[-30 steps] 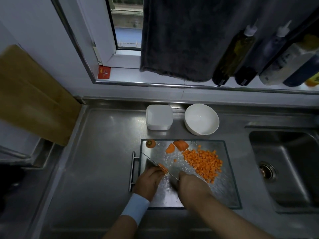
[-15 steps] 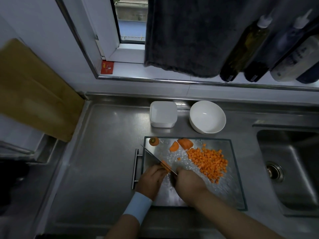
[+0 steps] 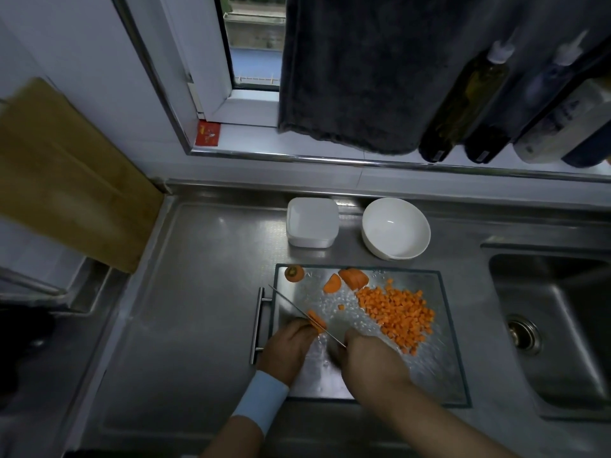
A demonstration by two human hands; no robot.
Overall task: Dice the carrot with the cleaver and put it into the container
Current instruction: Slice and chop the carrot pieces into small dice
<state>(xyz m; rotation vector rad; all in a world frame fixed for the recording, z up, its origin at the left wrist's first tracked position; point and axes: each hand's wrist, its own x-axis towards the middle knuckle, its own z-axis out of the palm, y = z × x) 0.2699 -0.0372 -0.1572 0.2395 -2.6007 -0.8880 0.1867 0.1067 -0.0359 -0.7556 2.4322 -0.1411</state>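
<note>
- the view has drifted: against 1.0 s ago we find the cutting board [image 3: 446, 375] a little higher and further right in frame, and the bottles [image 3: 463, 100] on the sill closer to the right edge, with the yellow item there now out of frame.
- cleaver [image 3: 304, 314]: the tip now reaches just past the board's left edge; 1.0 s ago it sat about level with that edge.
- right hand [image 3: 370, 361], gripping the cleaver, has moved slightly right again since 0.5 s ago, so the gap to the left hand [image 3: 286, 345] on the carrot piece [image 3: 316, 320] is wider.
</note>
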